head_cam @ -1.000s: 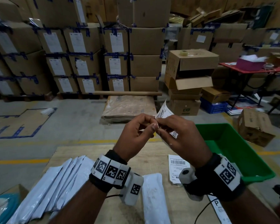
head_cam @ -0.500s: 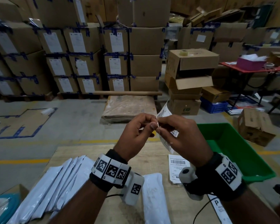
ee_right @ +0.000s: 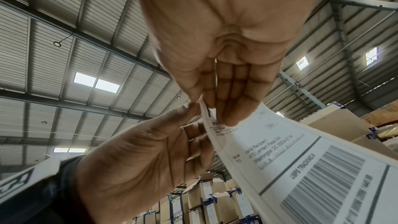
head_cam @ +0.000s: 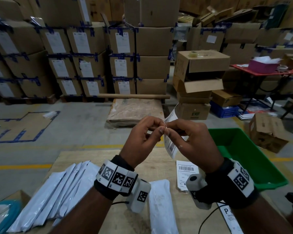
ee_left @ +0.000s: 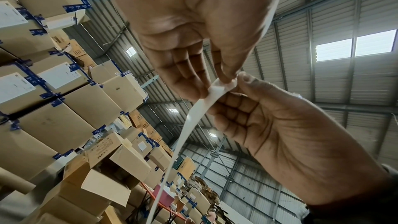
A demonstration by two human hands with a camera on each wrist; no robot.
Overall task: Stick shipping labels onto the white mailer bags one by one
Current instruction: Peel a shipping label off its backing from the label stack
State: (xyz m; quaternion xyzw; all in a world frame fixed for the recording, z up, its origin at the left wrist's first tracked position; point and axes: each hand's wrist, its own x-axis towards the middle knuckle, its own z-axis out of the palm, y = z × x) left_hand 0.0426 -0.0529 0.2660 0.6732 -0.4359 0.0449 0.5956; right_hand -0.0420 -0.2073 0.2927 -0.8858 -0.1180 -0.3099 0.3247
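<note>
Both hands are raised above the wooden table (head_cam: 85, 156). They hold one white shipping label (head_cam: 170, 146) with a barcode between them. My left hand (head_cam: 142, 141) pinches the label's corner with thumb and forefinger. My right hand (head_cam: 191, 141) pinches the same corner beside it. In the left wrist view the label (ee_left: 193, 117) shows edge-on, its corner curled at the fingertips. Its printed face (ee_right: 301, 159) fills the right wrist view. One white mailer bag (head_cam: 162, 206) lies on the table below my hands. A fanned row of several more mailer bags (head_cam: 54, 196) lies at the left.
A stack of printed labels (head_cam: 183, 173) lies on the table under my right wrist. A green plastic bin (head_cam: 243, 154) stands at the table's right. A teal roll (head_cam: 0, 215) sits at the near left corner. Stacked cardboard boxes (head_cam: 91, 56) fill the background.
The hands have shifted slightly while working the label's corner, and the label now hangs lower between them with its barcode end showing below the fingers.
</note>
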